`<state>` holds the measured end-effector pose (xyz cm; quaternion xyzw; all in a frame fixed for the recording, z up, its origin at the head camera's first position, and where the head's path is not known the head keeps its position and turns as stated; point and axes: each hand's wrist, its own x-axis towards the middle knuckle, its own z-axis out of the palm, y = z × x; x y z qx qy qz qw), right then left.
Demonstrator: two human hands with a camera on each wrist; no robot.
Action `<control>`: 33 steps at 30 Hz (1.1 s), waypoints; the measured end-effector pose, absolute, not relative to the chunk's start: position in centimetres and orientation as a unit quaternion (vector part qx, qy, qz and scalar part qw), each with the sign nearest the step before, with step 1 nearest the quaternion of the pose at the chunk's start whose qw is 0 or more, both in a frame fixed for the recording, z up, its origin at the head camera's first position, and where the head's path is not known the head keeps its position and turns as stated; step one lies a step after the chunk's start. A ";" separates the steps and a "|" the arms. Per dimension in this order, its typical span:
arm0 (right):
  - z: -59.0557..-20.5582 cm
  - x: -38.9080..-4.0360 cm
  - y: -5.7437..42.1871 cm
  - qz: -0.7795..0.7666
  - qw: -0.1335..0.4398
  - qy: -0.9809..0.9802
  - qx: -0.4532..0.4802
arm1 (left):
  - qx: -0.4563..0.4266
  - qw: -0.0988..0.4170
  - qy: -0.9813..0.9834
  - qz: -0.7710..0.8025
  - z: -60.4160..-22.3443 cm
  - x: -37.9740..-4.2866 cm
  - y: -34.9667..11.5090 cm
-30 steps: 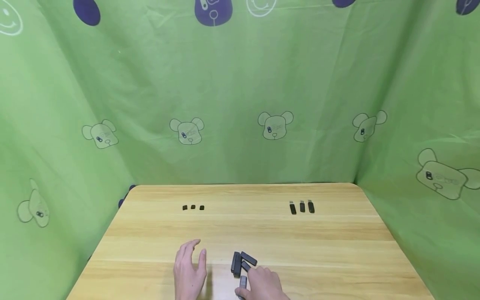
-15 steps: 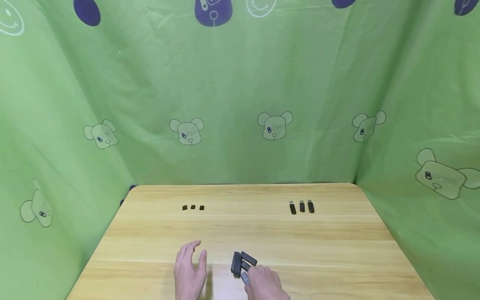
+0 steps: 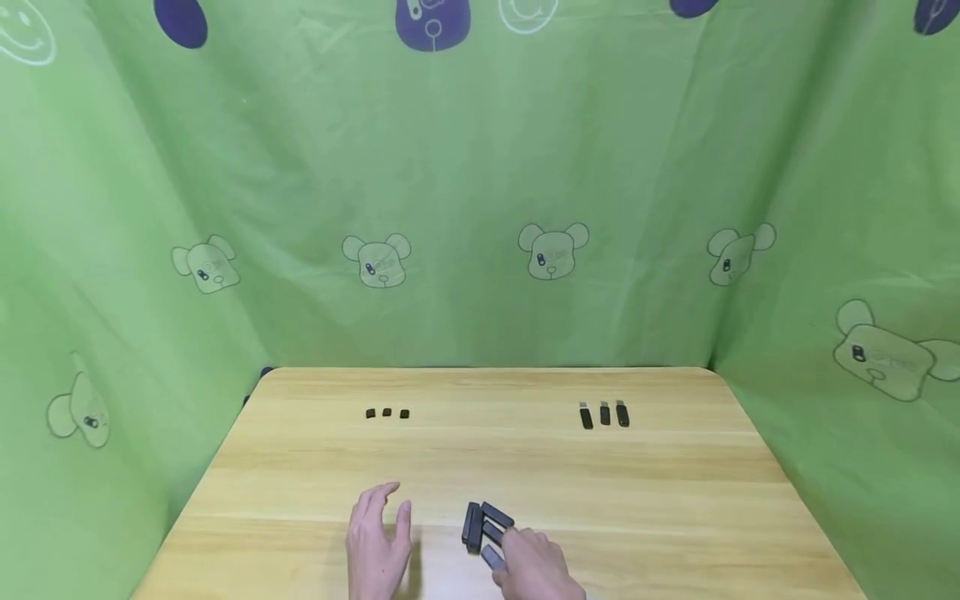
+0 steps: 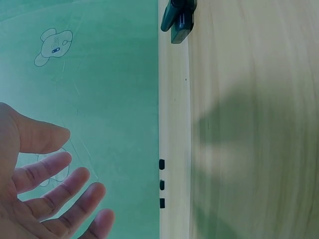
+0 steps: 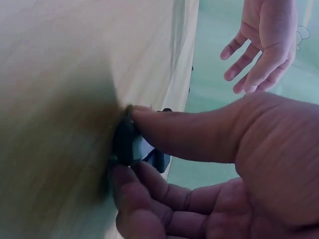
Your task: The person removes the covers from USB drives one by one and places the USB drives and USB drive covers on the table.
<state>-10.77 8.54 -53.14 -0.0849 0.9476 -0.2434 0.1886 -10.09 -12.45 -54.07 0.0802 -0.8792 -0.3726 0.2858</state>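
In the head view my left hand [image 3: 377,546] hovers over the table left of the middle, fingers spread and holding nothing. The left wrist view shows its bent, separate fingers [image 4: 52,191]. My right hand [image 3: 538,567] is low at the front, thumb and fingertips pinching a dark USB stick [image 5: 127,142] close over the wood. Its grey end [image 3: 492,557] shows beside the hand in the head view; the rest is hidden. Just beyond lies a small pile of dark USB sticks [image 3: 472,527], one slanted stick [image 3: 497,515] at its far side and another partly behind the fingers.
On the wooden table [image 3: 300,467], three small black squares [image 3: 387,412] lie in a row at the far left. Three USB sticks [image 3: 604,413] with metal plugs lie side by side at the far right. A green curtain [image 3: 465,167] hangs behind and on both sides.
The stick in my right hand has turned from pointing straight away to slanting left, and my thumb has shifted right, closer to the fingers. My left hand has barely moved.
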 end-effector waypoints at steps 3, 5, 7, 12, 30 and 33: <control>-53.1 -10.7 8.7 -0.262 0.198 0.941 -0.078 | 0.080 0.278 -0.881 -0.374 -54.1 -10.2 -12.3; -53.1 -10.7 8.7 -0.268 0.198 0.939 -0.084 | 0.081 0.274 -0.881 -0.377 -54.1 -10.2 -12.3; -53.0 -10.8 8.9 -0.276 0.193 0.937 -0.090 | 0.081 0.270 -0.881 -0.379 -54.0 -10.2 -12.3; -51.9 -11.0 9.9 -0.290 0.134 0.939 -0.124 | 0.078 0.268 -0.881 -0.383 -53.9 -10.3 -12.1; -45.9 -14.9 12.1 -0.548 0.113 0.817 -0.142 | 0.011 0.318 -0.865 -0.387 -51.4 -12.1 -9.9; -45.5 -15.1 12.1 -0.576 0.126 0.794 -0.145 | -0.006 0.323 -0.858 -0.400 -50.7 -12.4 -9.2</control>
